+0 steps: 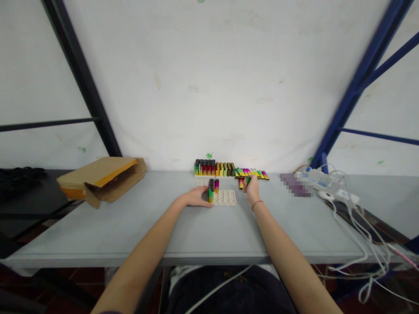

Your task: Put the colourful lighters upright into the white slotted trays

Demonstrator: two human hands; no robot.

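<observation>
Your two bare forearms are reaching out over the grey table (209, 235). Your left hand (196, 196) is lying open, fingers steadying the small white pocketed plastic tray (227, 198) at its left edge. Only a few bright upright lighters (212, 188) are standing there; most pockets are showing bare. Your right hand (252, 192) is curling over the loose multicoloured lighters lying flat (258, 174) behind the tray, but whether it is gripping one I cannot tell. A full row of standing lighters (214, 168) is sitting against the wall.
</observation>
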